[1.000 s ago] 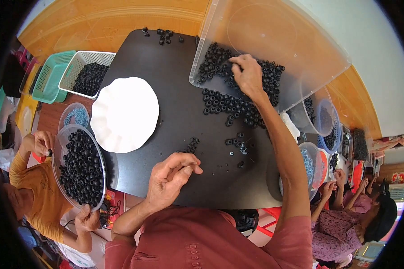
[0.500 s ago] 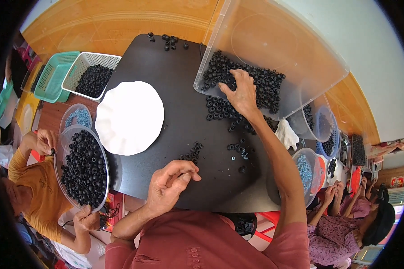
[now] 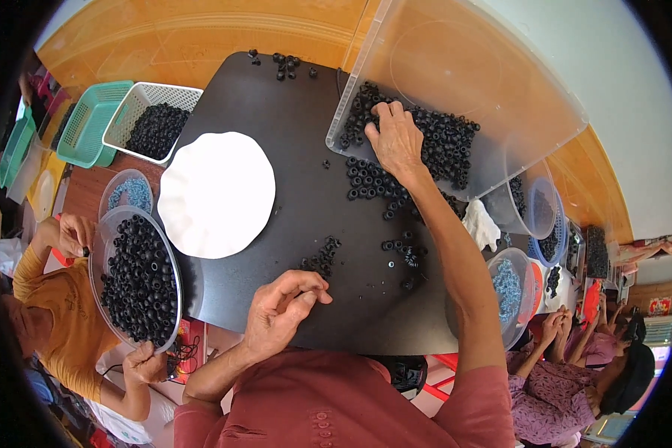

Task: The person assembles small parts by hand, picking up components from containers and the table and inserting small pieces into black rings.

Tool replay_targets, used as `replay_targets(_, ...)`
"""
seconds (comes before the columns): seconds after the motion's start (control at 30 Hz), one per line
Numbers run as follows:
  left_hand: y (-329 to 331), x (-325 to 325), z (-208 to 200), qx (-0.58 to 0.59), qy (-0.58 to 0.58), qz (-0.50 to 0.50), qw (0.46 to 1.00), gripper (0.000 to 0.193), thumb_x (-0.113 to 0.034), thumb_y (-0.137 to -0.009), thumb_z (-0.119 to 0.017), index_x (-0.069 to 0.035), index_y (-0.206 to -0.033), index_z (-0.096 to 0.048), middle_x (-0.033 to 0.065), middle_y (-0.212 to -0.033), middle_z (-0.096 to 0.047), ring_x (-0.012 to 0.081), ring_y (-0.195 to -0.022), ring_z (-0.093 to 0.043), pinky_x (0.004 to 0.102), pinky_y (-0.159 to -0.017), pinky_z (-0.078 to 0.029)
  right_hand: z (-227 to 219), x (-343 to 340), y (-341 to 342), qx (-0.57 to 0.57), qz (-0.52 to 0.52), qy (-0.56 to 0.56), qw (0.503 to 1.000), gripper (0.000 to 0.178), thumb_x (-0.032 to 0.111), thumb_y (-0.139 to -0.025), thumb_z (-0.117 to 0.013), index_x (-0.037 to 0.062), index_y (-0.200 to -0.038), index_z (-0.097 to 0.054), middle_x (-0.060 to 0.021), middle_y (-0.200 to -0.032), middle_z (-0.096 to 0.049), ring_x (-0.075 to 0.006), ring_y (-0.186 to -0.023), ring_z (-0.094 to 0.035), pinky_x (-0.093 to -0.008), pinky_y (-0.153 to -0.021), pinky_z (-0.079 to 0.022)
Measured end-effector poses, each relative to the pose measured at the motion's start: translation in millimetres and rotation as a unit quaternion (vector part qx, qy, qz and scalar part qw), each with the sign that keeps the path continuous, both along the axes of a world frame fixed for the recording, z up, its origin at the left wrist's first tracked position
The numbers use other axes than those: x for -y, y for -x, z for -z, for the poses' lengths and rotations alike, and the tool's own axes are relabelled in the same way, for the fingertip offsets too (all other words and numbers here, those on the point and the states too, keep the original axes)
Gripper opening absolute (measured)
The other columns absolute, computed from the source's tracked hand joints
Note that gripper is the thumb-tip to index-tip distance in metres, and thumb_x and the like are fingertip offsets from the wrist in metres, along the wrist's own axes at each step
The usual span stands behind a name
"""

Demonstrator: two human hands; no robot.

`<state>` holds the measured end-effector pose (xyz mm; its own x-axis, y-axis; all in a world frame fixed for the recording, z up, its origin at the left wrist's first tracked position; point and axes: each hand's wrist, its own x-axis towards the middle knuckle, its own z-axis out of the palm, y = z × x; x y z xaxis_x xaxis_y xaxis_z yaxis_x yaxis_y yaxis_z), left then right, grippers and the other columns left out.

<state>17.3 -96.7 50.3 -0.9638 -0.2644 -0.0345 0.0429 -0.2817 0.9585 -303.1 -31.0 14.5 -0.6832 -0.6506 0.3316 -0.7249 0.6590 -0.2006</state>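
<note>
My right hand reaches into a clear plastic bin lying tipped on its side at the far right of the table. Its bent fingers, thumb apart, touch a heap of small black ring-like parts in there. More of these black parts have spilled onto the table in front of the bin. My left hand hovers by the table's near edge, fingers curled in and thumb against the index finger; whatever it may hold is hidden. Just beyond it lies a small pile of black pieces.
A white plate-like disc covers the table's left part. A co-worker's hand holds a tub of black parts. Baskets stand far left. At right are a tub of blue bits and a white cloth.
My right hand has shifted slightly left and farther into the bin, its fingers now bent down onto the black parts. A single black part lies newly on the table left of the bin.
</note>
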Motion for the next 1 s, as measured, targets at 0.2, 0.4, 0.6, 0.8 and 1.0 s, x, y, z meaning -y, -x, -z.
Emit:
replay_targets(0.2,-2,-4,2,-0.003,0.0,0.003,1.0,0.015,0.0,-0.093,-0.048,0.002,-0.105,-0.056,0.0074,-0.096,-0.063,0.0115,-0.089,-0.06,0.0243,-0.078,-0.046,4,0,9,-0.049,0.003,-0.029,0.998,0.024,0.024,-0.086,-0.061,0.0044,-0.097,-0.054,-0.0169,-0.093,-0.054,-0.039,-0.074,-0.062,-0.0475,-0.063,-0.052)
replay_targets(0.4,-8,-3,3,0.007,0.008,-0.002,1.0,0.014,-0.002,-0.094,-0.048,0.001,-0.105,-0.057,0.0063,-0.092,-0.064,0.0104,-0.088,-0.06,0.0223,-0.074,-0.044,4,-16,31,-0.103,0.021,-0.034,0.994,0.026,0.028,-0.088,-0.059,0.0024,-0.088,-0.056,-0.0183,-0.083,-0.062,-0.0355,-0.071,-0.065,-0.0434,-0.063,-0.055)
replay_targets(0.6,-13,-2,0,-0.028,0.012,-0.005,1.0,0.015,-0.003,-0.094,-0.048,0.0,-0.107,-0.057,0.0059,-0.091,-0.064,0.0091,-0.086,-0.059,0.0213,-0.071,-0.044,-18,-34,44,-0.07,0.068,0.171,0.98,0.034,0.027,-0.088,-0.06,-0.0049,-0.078,-0.06,-0.0255,-0.072,-0.063,-0.0406,-0.07,-0.064,-0.0485,-0.065,-0.049)
replay_targets(0.8,-29,-7,-1,-0.034,-0.005,0.002,0.999,0.015,-0.003,-0.094,-0.048,0.0,-0.106,-0.058,0.0057,-0.091,-0.065,0.0078,-0.083,-0.057,0.0207,-0.07,-0.043,-41,-38,11,0.268,0.152,0.357,0.882,0.036,0.03,-0.09,-0.056,-0.0039,-0.08,-0.061,-0.0077,-0.058,-0.054,-0.0165,-0.047,-0.054,-0.0315,-0.048,-0.045)
replay_targets(1.0,-56,-20,9,-0.008,-0.046,-0.011,0.999,0.013,-0.003,-0.093,-0.05,0.0,-0.103,-0.058,0.0048,-0.088,-0.064,0.0071,-0.081,-0.058,0.0211,-0.068,-0.044,-73,6,-91,0.495,0.048,0.376,0.782,0.033,0.033,-0.093,-0.053,0.0026,-0.082,-0.06,0.0009,-0.064,-0.048,-0.0063,-0.046,-0.045,-0.0195,-0.038,-0.028)
